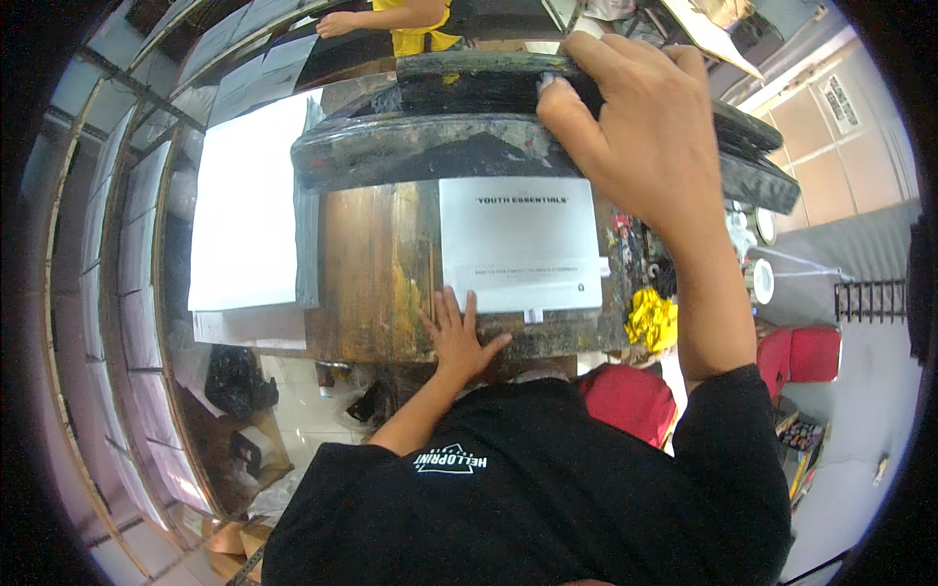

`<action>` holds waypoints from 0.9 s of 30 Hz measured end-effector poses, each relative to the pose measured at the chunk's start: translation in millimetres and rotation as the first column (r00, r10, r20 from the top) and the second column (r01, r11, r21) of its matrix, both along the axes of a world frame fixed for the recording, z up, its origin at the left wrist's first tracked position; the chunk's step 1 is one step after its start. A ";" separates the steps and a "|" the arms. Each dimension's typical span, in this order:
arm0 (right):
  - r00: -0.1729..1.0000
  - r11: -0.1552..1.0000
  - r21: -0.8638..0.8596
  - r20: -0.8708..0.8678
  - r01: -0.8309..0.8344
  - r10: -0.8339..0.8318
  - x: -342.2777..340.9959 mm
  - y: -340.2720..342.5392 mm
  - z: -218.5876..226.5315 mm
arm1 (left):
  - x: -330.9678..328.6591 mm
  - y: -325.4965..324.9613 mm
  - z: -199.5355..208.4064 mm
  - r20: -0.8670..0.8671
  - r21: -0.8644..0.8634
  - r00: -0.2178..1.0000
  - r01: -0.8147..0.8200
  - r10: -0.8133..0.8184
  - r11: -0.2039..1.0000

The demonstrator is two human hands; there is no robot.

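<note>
My right hand (pixel 650 137) reaches far forward, its fingers curled over the upper edge of a dark, ink-smeared screen-printing frame (pixel 410 151). The frame stands raised and tilted across the far side of the worktable (pixel 366 264), seen nearly edge-on. In front of it lies a flat white printed sheet (pixel 518 236) with dark lettering near its top and fainter lines below. My left hand (pixel 455 337) rests with fingers spread at the sheet's lower left corner, fingertips touching or very near its edge. Small pale tabs stick out at the sheet's bottom and right sides.
A thick stack of white sheets (pixel 244 210) sits at the table's left. Yellow crumpled cloth (pixel 652 319) lies at the right edge, near white tubs (pixel 758 280). Drying racks (pixel 151 273) line the left. A person in yellow (pixel 422 24) is beyond the table. A red chair (pixel 813 354) stands right.
</note>
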State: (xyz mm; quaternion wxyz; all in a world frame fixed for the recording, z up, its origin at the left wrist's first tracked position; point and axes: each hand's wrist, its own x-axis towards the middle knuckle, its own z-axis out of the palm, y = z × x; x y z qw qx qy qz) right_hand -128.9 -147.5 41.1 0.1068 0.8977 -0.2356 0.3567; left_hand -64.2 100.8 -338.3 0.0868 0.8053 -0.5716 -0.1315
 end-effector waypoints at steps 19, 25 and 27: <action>0.993 0.997 0.067 -0.116 0.037 -0.029 24.1 -62.6 59.2 | 213.1 -4.2 165.0 -0.634 -0.229 0.673 -0.635 0.382 0.738; 0.995 0.986 0.150 -0.080 0.077 -0.065 21.2 -29.7 48.9 | 461.9 65.3 198.3 -0.150 -0.240 0.931 -0.360 0.331 0.902; 0.998 0.982 0.183 -0.051 0.044 -0.035 20.3 -22.7 45.7 | 550.0 102.9 189.2 0.200 -0.265 0.867 -0.400 0.456 0.877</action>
